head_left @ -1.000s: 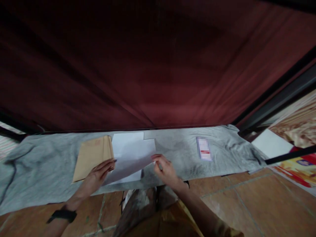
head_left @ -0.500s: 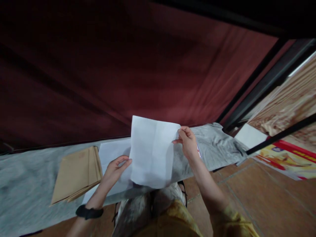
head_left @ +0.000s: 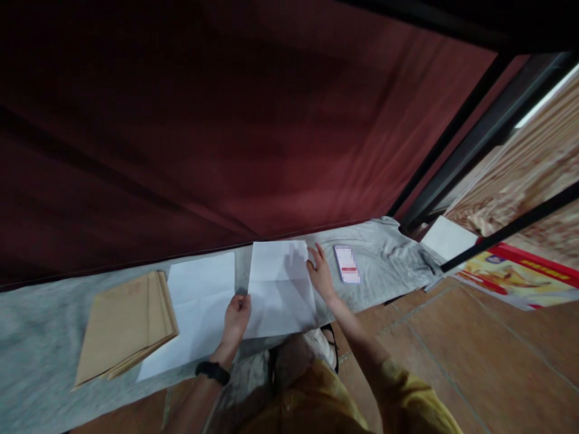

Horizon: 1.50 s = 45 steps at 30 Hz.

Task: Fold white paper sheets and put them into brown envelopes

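A creased white sheet of paper (head_left: 280,295) lies on the grey cloth in front of me. At its left edge my left hand (head_left: 237,314) is closed, the fingers pinched on the paper's margin. My right hand (head_left: 321,276) is beside the upper right edge, fingers apart and holding nothing; its shadow falls on the sheet. A second white sheet (head_left: 199,301) with fold lines rests to the left. Its lower left part passes close to a stack of brown paper envelopes (head_left: 124,322).
The grey cloth (head_left: 40,343) covers a narrow bench against a dark red fabric wall (head_left: 289,150). A phone (head_left: 347,264) lies right of my right hand. Black metal bars (head_left: 461,138) and a red and yellow printed box (head_left: 520,274) are at the right, above tiled floor (head_left: 452,349).
The sheet that both hands held up now lies on the cloth. My right hand has let go and opened. My left hand has moved right and closed at the left edge. The phone is uncovered.
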{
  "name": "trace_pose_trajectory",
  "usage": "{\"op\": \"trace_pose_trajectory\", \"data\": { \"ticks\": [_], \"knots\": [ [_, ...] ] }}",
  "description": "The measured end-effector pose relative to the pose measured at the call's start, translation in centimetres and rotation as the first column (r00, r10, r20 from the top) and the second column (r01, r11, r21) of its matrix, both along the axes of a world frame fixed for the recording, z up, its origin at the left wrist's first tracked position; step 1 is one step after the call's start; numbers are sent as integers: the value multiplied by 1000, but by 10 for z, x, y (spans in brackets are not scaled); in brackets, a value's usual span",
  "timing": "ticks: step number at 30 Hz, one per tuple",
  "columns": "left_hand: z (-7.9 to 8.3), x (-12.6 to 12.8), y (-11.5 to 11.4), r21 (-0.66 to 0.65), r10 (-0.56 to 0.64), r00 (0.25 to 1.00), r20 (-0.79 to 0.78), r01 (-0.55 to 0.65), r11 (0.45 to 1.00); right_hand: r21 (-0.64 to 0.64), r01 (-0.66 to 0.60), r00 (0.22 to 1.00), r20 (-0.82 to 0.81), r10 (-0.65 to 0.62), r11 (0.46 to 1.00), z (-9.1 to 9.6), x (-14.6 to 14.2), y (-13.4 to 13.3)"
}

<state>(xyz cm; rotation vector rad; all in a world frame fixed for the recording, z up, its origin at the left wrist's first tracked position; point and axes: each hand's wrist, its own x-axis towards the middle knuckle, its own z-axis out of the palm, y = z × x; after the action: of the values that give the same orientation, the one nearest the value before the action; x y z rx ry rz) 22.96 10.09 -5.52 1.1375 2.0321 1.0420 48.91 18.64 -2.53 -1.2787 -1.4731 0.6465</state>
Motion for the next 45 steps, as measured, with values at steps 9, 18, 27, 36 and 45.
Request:
{"op": "trace_pose_trajectory", "data": {
  "ticks": [9, 18, 27, 36, 45],
  "knots": [
    [-11, 3, -6, -107, 31, 999, -22, -34, 994, -173, -359, 624, 687, 374, 917, -64, -22, -49],
    [-26, -3, -8, -152, -7, 997, -77, -5, 988, -170, -192, 548, 798, 249, 967, -53, -16, 16],
    [-30, -6, -6, -142, 49, 999, 5, -48, 989, -125, -124, 605, 777, 174, 984, -41, -11, 44],
    [-30, -14, -1, -27, 18, 982, 187, -13, 1000, -146, -425, 667, 617, 418, 893, -65, 44, -75],
    [-27, -19, -10, -126, 71, 921, 382, -24, 992, -127, -527, 622, 616, 483, 840, -58, 49, -92]
  ]
}}
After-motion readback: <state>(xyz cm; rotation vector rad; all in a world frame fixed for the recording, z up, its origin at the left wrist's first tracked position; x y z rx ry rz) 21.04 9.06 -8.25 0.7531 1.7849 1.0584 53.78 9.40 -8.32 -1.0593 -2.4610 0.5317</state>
